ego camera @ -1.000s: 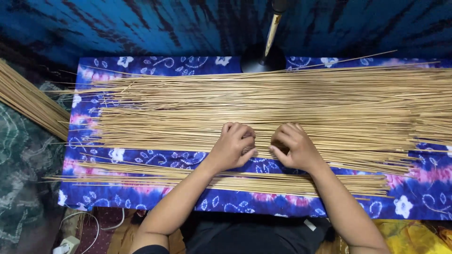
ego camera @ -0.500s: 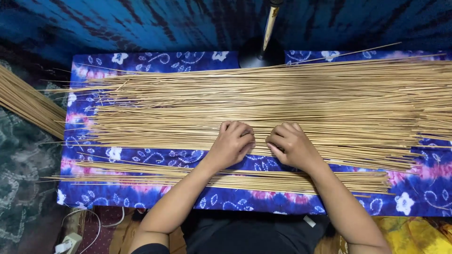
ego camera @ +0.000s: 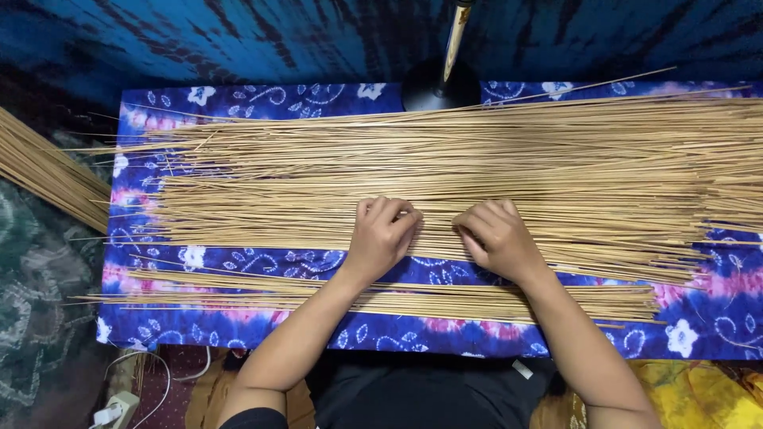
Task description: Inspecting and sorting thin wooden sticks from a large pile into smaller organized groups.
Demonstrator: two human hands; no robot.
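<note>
Two hands, the left hand [ego camera: 381, 237] and right hand [ego camera: 497, 238], rest palm-down with fingers curled loosely, clasping nothing, on the near edge of the wide stick layer [ego camera: 477, 171] spread across the counter's blue floral cloth [ego camera: 262, 102], where a careless sideways push could likely scatter loose sticks into the separate thin row [ego camera: 397, 300].

Both forearms extend forward from the bottom of the head view and converge slightly toward the centre. The left hand [ego camera: 381, 238] lies palm down, knuckles up, with the fingers curled under and pointing toward the right hand [ego camera: 498, 240]. The right hand mirrors this pose, palm down with fingers bent inward, and a narrow gap separates the two hands.
</note>
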